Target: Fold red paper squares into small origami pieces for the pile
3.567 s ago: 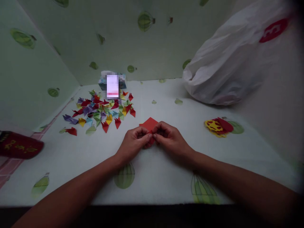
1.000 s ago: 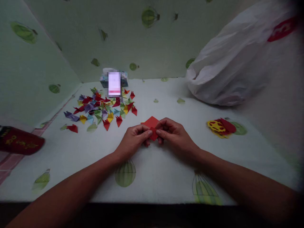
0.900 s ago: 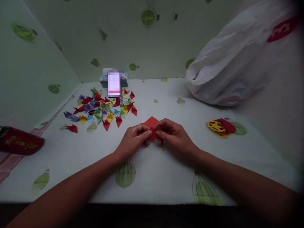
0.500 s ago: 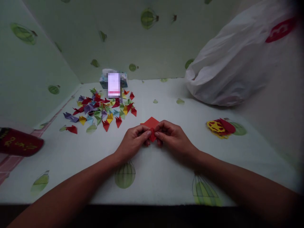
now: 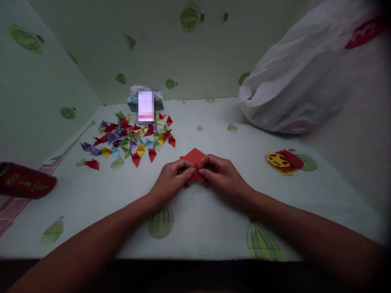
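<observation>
A small red sheet of origami paper [image 5: 194,155], partly folded, lies low over the middle of the table between my two hands. My left hand [image 5: 177,174] pinches its near left side between thumb and fingers. On the near right side my right hand [image 5: 218,171] pinches it the same way, the thumbs almost meeting at a folded point. My fingers cover much of the paper's lower part. To the left and farther back lies a spread of small folded paper cranes [image 5: 131,138] in red, purple, green, yellow and blue.
A lit phone [image 5: 146,106] leans on a tissue box [image 5: 159,101] behind the cranes. At back right bulges a white plastic bag [image 5: 293,89]. Yellow and red paper cut-outs [image 5: 279,160] lie on the right. A dark red can [image 5: 29,181] is at the left edge.
The whole view has shifted slightly. Both hands keep their pinch on the red paper, with the thumbs and the folded point moved only a little.
</observation>
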{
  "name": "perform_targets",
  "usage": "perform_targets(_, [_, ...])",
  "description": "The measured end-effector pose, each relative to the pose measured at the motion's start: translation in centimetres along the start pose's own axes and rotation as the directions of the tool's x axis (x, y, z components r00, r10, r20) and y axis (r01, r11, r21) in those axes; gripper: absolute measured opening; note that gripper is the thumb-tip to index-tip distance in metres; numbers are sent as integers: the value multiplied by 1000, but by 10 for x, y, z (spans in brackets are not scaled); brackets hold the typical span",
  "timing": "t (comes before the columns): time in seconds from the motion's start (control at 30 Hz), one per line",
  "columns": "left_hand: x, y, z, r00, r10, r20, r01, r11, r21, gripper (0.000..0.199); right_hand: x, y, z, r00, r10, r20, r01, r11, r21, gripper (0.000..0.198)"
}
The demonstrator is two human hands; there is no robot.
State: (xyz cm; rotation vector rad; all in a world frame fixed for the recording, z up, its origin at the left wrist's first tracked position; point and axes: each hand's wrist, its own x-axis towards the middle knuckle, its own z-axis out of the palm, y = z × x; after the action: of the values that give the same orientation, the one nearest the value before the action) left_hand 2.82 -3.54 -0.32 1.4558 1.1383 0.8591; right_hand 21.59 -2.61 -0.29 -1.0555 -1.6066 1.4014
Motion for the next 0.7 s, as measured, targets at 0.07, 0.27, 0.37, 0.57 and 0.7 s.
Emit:
perform_targets(0.07, [0, 0, 0, 1000, -2, 0, 2, 1000, 4, 25, 0, 0, 0, 1000, -10, -5, 9, 1000, -28, 10])
perform_targets(0.27, [-1, 2, 0, 1000, -14, 1, 14, 1000, -5, 25, -1, 3, 2, 999, -46, -1, 46, 996, -74, 8])
perform_targets(0.37, [-1, 5, 0, 1000, -11, 5, 11, 1000, 7, 25, -1, 4, 2, 999, -45, -9, 44, 996, -80, 8])
perform_targets(0.57, [-2, 7, 1, 1000, -6, 6, 6, 1000, 17, 23, -1, 4, 2, 998, -52, -22, 50, 993, -103, 7])
perform_targets(0.7, [-2, 6, 2, 1000, -8, 7, 8, 1000, -15, 23, 0, 6, 3, 998, -61, -21, 59, 995, -84, 8])
